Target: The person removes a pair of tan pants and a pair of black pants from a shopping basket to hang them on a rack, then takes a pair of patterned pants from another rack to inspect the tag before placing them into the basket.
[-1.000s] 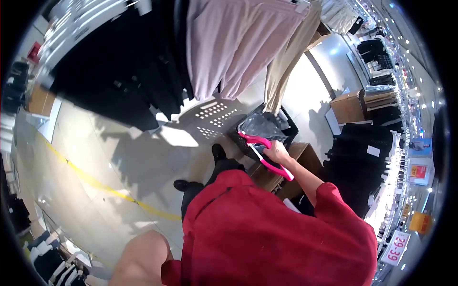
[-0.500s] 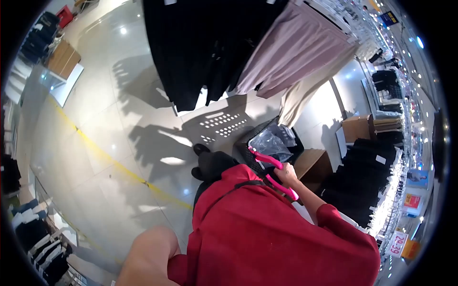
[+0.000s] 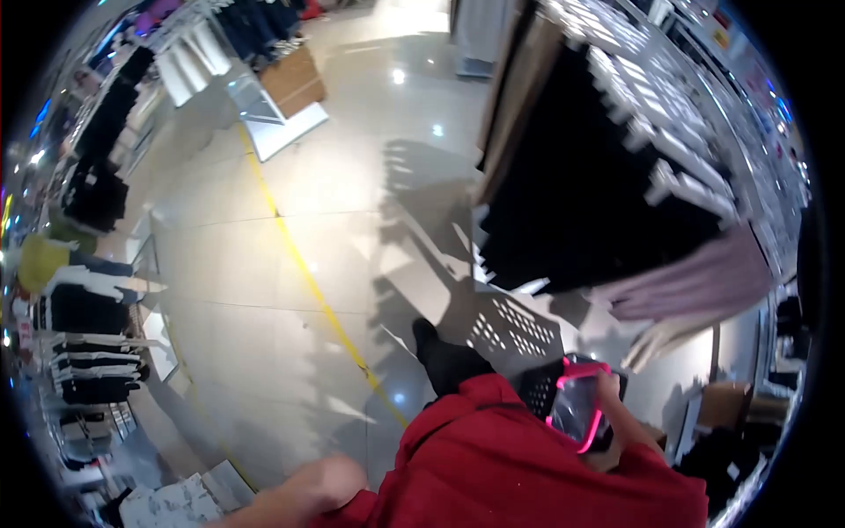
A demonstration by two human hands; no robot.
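Observation:
My right hand [image 3: 606,388] is closed around the bright pink handle [image 3: 568,434] of a black shopping basket [image 3: 538,389]. The basket hangs low beside my right leg, and clear plastic packaging [image 3: 576,409] shows inside it. Of my left arm, only a bent elbow and part of the forearm [image 3: 326,482] appear at the bottom; the left hand is outside the picture. My red top fills the lower middle, with one dark-clad foot forward on the tiles.
Black trousers [image 3: 590,185] and mauve trousers [image 3: 704,277] hang on a rack at the right. A yellow line [image 3: 304,268] runs along the tiled floor [image 3: 229,290]. Clothing racks [image 3: 92,308] line the left side. A brown box [image 3: 293,81] stands on a white base at the back.
The view has swung left, so the trouser rack and basket appear further right. More floor and the left-hand racks show. My right hand keeps hold of the pink handle.

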